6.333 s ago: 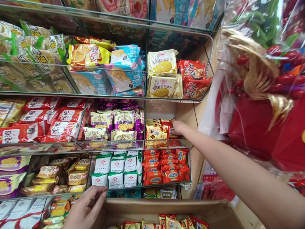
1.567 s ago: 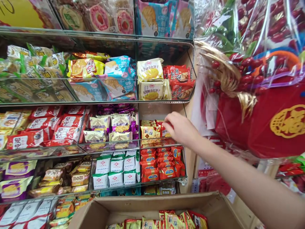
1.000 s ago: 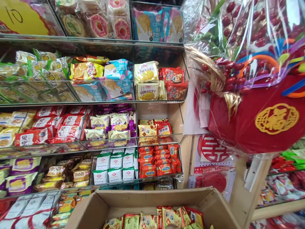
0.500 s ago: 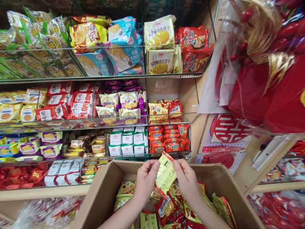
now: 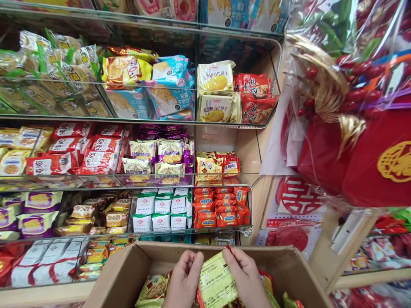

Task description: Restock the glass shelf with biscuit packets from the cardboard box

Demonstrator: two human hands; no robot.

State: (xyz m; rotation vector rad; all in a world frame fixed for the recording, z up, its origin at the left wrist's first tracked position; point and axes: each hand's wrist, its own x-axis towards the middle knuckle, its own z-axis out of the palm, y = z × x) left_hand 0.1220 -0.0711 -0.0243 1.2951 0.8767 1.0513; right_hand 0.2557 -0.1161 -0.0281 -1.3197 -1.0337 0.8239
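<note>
Both hands are over an open cardboard box (image 5: 118, 273), pinching one yellow snack packet (image 5: 216, 280) with red edges between them. My left hand (image 5: 184, 278) grips its left side with thumb and fingers, and my right hand (image 5: 245, 276) grips its upper right corner. The packet's printed text side faces me. Similar yellow packets (image 5: 154, 287) lie in the box, partly hidden by my hands and the lower picture edge.
Beyond the box rise glass-fronted shelves (image 5: 224, 179) of wrapped snacks, including yellow and red packets (image 5: 209, 166) in a middle compartment. Red decorations in clear plastic (image 5: 359, 158) hang at the right, beside a wooden post (image 5: 334, 252).
The view has tilted upward, so shelves and box sit lower in the picture. Both hands still hold the packet, which is less slanted and looks larger.
</note>
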